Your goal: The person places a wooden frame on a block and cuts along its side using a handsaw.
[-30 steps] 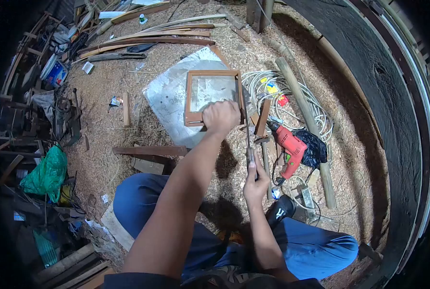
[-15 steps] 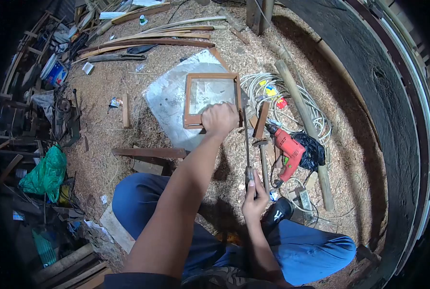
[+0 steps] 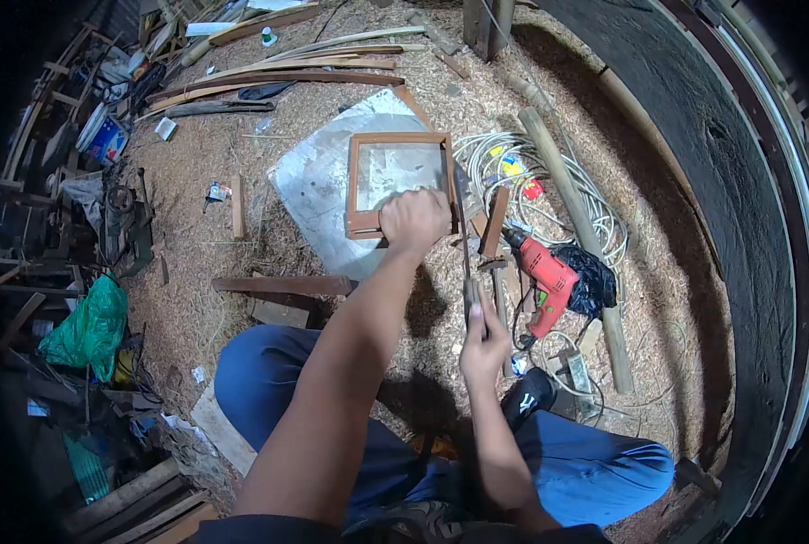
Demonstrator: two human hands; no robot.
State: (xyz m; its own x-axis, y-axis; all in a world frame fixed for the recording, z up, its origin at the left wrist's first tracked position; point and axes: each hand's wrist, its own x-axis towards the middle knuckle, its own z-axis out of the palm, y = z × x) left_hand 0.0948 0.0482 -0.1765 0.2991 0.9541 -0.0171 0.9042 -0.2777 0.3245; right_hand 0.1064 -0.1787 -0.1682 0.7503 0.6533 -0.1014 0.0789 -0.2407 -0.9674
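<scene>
My left hand point(image 3: 415, 218) is closed over the bottom rail of a small brown wooden frame point(image 3: 353, 177), near its lower right corner. The frame lies flat on a pale, scuffed metal sheet point(image 3: 309, 177). In my right hand point(image 3: 484, 349) is the handle of a long, thin handsaw point(image 3: 466, 258), its blade seen nearly edge-on. The blade runs forward along the frame's right side; whether its teeth touch the wood I cannot make out. Just right of the blade lie a hammer point(image 3: 500, 304) and a short brown wood block point(image 3: 495, 222).
A red power drill point(image 3: 549, 276) lies by a black plastic bag point(image 3: 587, 281) at the right. Beyond are coiled pale cable point(image 3: 595, 195) and a round pole point(image 3: 563, 172). Long wood strips point(image 3: 305, 77) lie at the back, a green bag point(image 3: 87, 326) at the left. Shavings cover the ground.
My right hand has pushed the handsaw forward, away from my body, along the frame's side. My left hand stays on the frame; the view has shifted slightly.
</scene>
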